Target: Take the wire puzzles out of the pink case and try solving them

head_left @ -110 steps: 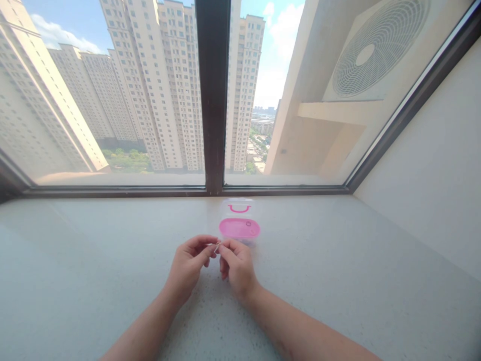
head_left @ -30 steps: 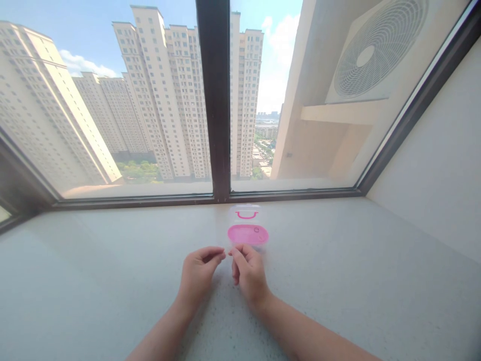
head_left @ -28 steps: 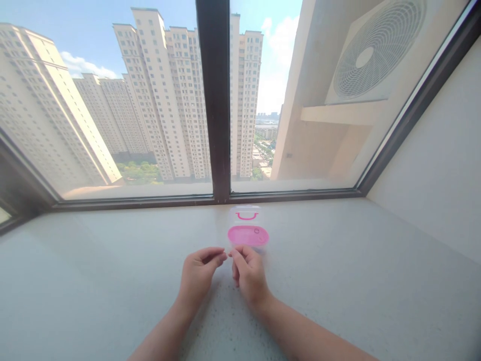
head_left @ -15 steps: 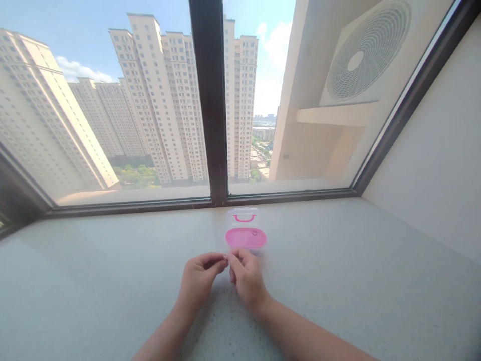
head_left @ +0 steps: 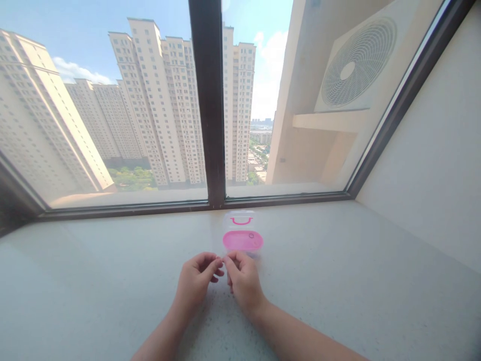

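Note:
My left hand (head_left: 196, 277) and my right hand (head_left: 243, 280) meet fingertip to fingertip above the pale speckled sill, each in a pinch. Whatever lies between the fingertips is too small to make out. Just beyond my right hand sits a pink oval tray (head_left: 240, 240) in a clear plastic box, with a small dark ring-like thing (head_left: 251, 235) at its right side. Behind the tray is the box's clear lid with a pink handle (head_left: 241, 221). The near edge of the box is partly hidden by my right hand.
The speckled sill (head_left: 112, 281) spreads to both sides of my arms. A dark window frame (head_left: 215, 150) rises behind the box, with tall buildings and an outdoor fan unit (head_left: 347, 71) beyond the glass. A white wall (head_left: 424, 165) stands at the right.
The whole view has shifted slightly. My left hand's fingers have curled and shifted, its lower fingers now showing under the thumb. Both hands stay pinched close together.

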{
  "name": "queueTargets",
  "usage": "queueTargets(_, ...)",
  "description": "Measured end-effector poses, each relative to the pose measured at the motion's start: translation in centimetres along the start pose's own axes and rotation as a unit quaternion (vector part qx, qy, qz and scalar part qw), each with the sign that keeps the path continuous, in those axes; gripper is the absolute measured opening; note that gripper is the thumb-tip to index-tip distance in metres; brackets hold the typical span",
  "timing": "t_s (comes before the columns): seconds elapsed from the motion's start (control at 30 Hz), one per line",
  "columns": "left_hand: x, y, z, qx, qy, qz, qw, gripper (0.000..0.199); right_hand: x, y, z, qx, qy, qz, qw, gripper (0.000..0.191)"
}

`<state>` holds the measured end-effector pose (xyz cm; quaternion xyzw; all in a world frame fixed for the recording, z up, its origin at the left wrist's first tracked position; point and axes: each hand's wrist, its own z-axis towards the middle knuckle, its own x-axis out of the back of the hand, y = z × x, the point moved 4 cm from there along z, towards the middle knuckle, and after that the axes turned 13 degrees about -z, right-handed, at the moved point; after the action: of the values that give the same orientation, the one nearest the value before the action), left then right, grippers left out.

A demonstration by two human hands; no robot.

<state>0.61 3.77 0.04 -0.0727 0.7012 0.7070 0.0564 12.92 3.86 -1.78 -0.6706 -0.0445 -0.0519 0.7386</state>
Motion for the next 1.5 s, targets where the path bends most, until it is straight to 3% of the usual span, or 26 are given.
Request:
queueTargets(0.2, 0.14, 0.28, -0.12, -0.02, 0.006, 0.024, 1.0, 0.025, -0.18, -0.18, -0.15, 0.018, -0.022, -0.038, 0.999, 0.024)
queueTargets(0.57, 0.3, -0.17, -0.25, -0.042, 0.009, 0.038, 0.998, 0.025, -0.76, -0.17, -0.47, 0.008, -0.064, -0.018, 0.998, 0.024)
queueTargets(1.3, 0.01, -0.45, -0.18, -0.068, -0.01, 0.045, 0.997, 0.025, -0.51, -0.4, -0.43, -0.002, -0.065, 0.016, 0.998, 0.024)
queueTargets(1.5, 0.08, 0.07, -0.27, -0.082, 0.018, 0.049, 0.995, 0.027, -0.46, -0.46, -0.35, 0.003, -0.059, 0.013, 0.998, 0.025)
